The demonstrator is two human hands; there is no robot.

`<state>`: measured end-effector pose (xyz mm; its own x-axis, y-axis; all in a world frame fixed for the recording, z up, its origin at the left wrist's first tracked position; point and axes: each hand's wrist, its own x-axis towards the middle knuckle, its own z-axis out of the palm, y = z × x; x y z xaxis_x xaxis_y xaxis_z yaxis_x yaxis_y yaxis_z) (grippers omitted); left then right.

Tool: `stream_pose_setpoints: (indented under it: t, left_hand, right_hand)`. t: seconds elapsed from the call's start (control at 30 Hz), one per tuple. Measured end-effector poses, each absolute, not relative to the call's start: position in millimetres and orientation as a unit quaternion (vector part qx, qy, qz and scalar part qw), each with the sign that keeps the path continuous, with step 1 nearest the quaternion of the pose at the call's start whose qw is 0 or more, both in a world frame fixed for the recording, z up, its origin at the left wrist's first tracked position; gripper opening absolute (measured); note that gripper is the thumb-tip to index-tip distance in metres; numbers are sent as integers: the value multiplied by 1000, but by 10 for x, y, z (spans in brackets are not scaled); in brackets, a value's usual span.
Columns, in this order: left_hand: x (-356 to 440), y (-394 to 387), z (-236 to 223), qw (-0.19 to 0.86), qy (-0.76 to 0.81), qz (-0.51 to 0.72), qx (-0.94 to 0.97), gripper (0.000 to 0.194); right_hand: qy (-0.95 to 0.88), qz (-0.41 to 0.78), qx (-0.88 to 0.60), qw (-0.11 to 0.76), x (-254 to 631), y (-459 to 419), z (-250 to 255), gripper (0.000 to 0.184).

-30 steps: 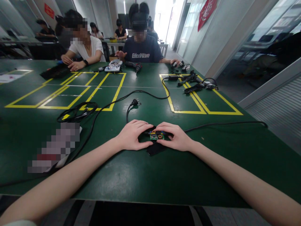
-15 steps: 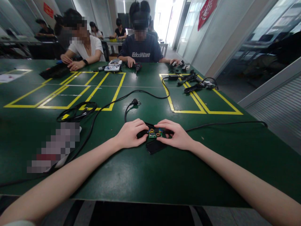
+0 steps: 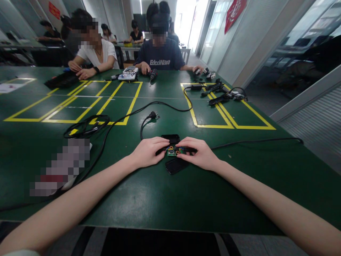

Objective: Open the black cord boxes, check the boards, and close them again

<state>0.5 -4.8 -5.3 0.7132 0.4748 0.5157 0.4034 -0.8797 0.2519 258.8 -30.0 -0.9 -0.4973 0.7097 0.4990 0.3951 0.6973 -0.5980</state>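
Note:
Between my hands is a small green circuit board [image 3: 171, 153] with copper-wound coils on it and black cables at its two ends. My left hand [image 3: 150, 152] is closed at the board's left end, fingers and thumb around the cable there. At the right end my right hand [image 3: 198, 153] pinches the board, with its thumb at the front and its fingers behind. One black casing half [image 3: 171, 138] lies just beyond the board. The other black casing half [image 3: 174, 166] rests on the table on the near side, partly under my right hand.
A plug [image 3: 152, 115] on a short cable lies beyond my left hand. To the left are a coiled cable [image 3: 87, 126] and a blurred-out object [image 3: 64, 167]. Across the green table [image 3: 138, 202] sit two people, one with a hand at a power drill [image 3: 152, 74]. Black parts [image 3: 218, 94] lie at the far right.
My hands and the board have shifted slightly toward me, and the far casing half now shows more fully. Across the table, the person's hand and the drill have moved a little.

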Motion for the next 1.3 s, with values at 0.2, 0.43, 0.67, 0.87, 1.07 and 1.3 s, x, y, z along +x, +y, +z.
stream_pose_setpoints:
  t: [0.2, 0.43, 0.67, 0.87, 1.07, 1.3]
  left_hand:
    - [36, -80, 16, 22, 272, 316, 909, 20]
    - [17, -67, -14, 15, 307, 282, 909, 17]
    - [18, -66, -18, 27, 335, 273, 902, 15]
    - [13, -58, -32, 26, 356, 279, 891, 14]
    - [-3, -20, -36, 74, 370, 297, 877, 11]
    - [-9, 9, -57, 100, 375, 313, 867, 16]
  right_hand:
    - [-836, 191, -341, 385, 2591, -273, -34, 22]
    - [-865, 125, -331, 356, 2587, -288, -39, 47]
    - [-918, 72, -232, 313, 2657, -324, 77, 19]
    - [-933, 71, -213, 282, 2675, -314, 42, 5]
    - [-921, 78, -240, 298, 2613, -309, -17, 17]
    - [-908, 101, -258, 313, 2573, -334, -20, 16]
